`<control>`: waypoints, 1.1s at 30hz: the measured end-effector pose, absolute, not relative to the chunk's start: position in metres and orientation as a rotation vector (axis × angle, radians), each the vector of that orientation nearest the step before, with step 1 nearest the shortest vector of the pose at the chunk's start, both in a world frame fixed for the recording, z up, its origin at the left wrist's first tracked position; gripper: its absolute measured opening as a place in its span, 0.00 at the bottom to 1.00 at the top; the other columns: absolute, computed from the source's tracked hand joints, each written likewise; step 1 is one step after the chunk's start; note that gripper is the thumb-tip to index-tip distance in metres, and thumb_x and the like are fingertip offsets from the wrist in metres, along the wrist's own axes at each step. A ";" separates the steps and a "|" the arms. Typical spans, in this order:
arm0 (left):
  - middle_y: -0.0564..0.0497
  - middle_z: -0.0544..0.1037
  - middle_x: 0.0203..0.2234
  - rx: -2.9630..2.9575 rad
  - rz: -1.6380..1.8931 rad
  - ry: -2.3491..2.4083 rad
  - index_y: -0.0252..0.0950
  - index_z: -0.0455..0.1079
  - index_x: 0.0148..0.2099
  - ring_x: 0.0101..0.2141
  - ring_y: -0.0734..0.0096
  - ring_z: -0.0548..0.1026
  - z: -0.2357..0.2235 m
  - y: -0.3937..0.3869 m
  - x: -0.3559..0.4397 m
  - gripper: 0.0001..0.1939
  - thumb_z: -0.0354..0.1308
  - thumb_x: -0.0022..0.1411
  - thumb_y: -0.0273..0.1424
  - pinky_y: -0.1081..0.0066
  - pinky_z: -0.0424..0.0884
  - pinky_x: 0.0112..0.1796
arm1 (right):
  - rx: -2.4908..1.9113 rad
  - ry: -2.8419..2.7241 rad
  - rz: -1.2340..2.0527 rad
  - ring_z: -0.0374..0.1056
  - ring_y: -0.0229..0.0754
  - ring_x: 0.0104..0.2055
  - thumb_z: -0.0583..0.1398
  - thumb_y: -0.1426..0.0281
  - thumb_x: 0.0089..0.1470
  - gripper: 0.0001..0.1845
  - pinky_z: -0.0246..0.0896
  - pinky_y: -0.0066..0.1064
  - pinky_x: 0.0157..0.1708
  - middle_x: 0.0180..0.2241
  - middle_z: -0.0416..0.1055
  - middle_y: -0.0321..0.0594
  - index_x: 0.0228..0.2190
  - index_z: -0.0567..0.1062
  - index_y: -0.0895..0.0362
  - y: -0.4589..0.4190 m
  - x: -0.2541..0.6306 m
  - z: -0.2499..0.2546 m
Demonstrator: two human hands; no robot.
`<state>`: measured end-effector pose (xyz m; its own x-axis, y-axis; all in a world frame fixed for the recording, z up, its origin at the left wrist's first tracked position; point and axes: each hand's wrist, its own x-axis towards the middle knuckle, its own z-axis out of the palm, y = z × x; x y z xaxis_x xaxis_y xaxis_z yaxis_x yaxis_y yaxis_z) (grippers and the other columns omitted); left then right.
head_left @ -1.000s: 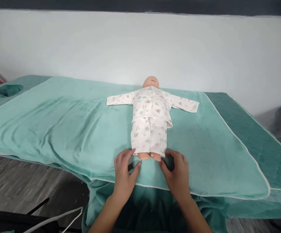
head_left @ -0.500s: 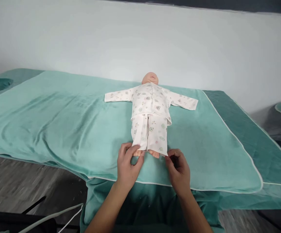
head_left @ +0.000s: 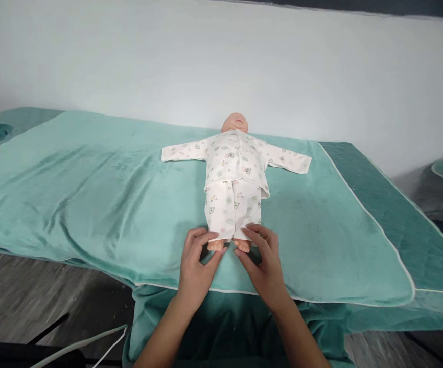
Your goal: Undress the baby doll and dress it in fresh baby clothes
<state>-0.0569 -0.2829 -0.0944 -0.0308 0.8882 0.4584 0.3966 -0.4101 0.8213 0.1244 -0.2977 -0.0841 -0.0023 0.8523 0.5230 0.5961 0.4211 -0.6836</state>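
A baby doll [head_left: 235, 122] lies on its back, arms stretched out sideways, in a white printed jacket [head_left: 236, 156]. Matching baby trousers [head_left: 221, 209] cover its legs, and the toes show below the hems. At the trouser cuff on the left of the view, my left hand [head_left: 196, 266] has its fingers on the fabric and its thumb beside the foot. My right hand [head_left: 265, 266] holds the other cuff likewise, fingers over the cloth and thumb near the toes. The undersides of both cuffs are hidden.
A light green blanket [head_left: 321, 230] with white piping covers the bed, over a darker green cover [head_left: 382, 204]. A white wall [head_left: 129, 56] rises behind. Pale cables [head_left: 83, 343] hang at the lower left, above the grey floor [head_left: 33, 291].
My right hand has left the outer corner of its trouser cuff and moved left onto the front of that leg. My left hand stays at its cuff. The view has shifted slightly.
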 end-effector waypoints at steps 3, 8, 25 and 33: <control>0.49 0.70 0.43 1.758 1.415 1.350 0.41 0.71 0.51 0.45 0.67 0.72 -0.089 -0.282 -0.056 0.14 0.64 0.63 0.30 0.67 0.72 0.46 | -1.261 -1.652 0.320 0.65 0.48 0.52 0.63 0.71 0.62 0.19 0.64 0.45 0.52 0.49 0.64 0.44 0.54 0.71 0.47 -0.294 0.123 -0.085; 0.51 0.70 0.41 1.785 1.381 1.331 0.41 0.71 0.50 0.41 0.70 0.72 -0.086 -0.279 -0.057 0.14 0.65 0.62 0.27 0.71 0.71 0.41 | -1.239 -1.574 0.411 0.66 0.44 0.46 0.63 0.73 0.62 0.12 0.65 0.38 0.45 0.43 0.65 0.41 0.45 0.71 0.50 -0.295 0.128 -0.086; 0.47 0.70 0.41 2.040 1.187 1.198 0.40 0.71 0.48 0.43 0.66 0.72 -0.068 -0.274 -0.051 0.10 0.54 0.67 0.22 0.67 0.72 0.43 | -1.210 -1.454 0.558 0.63 0.39 0.38 0.63 0.73 0.61 0.08 0.60 0.31 0.37 0.36 0.63 0.36 0.36 0.67 0.52 -0.295 0.130 -0.085; 0.50 0.70 0.39 1.853 1.277 1.221 0.41 0.72 0.46 0.39 0.69 0.72 -0.079 -0.275 -0.054 0.08 0.59 0.65 0.25 0.70 0.71 0.40 | -1.213 -1.434 0.518 0.62 0.39 0.37 0.64 0.74 0.60 0.08 0.58 0.30 0.34 0.37 0.63 0.36 0.37 0.69 0.52 -0.297 0.130 -0.090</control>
